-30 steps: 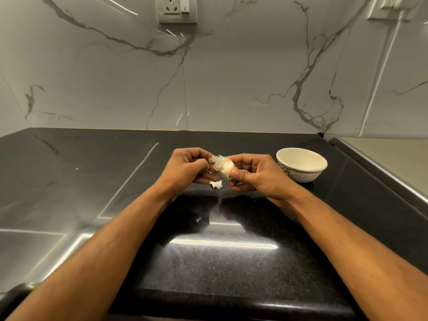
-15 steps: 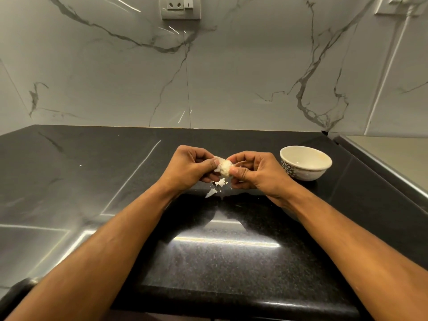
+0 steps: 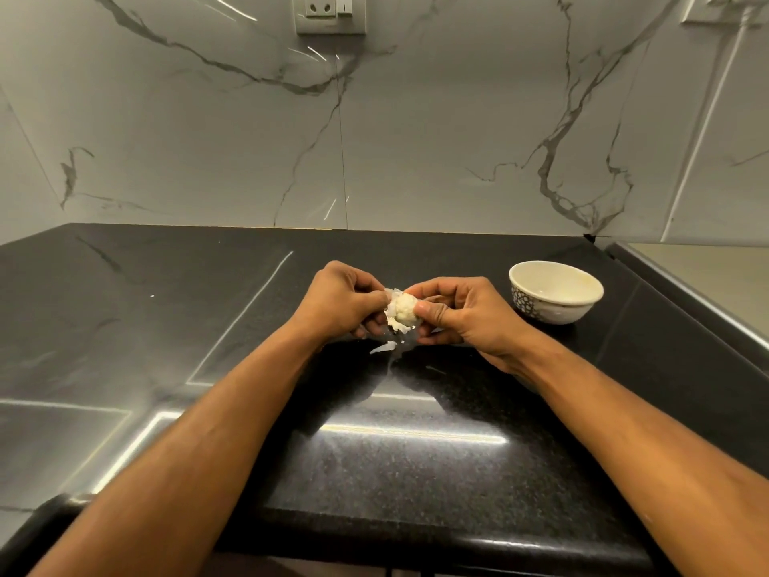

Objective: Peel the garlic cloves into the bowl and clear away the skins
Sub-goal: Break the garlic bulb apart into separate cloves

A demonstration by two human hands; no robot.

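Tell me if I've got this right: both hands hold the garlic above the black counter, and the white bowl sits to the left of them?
Not quite. The head view shows the white bowl to the right of the hands, beside the right hand. The rest holds: both hands, left hand included, hold the garlic above the black counter.

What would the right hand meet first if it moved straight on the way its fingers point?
The right hand points left, toward the garlic it already pinches; just past that is the left hand, gripping the same garlic. The bowl is on its other side, out of line.
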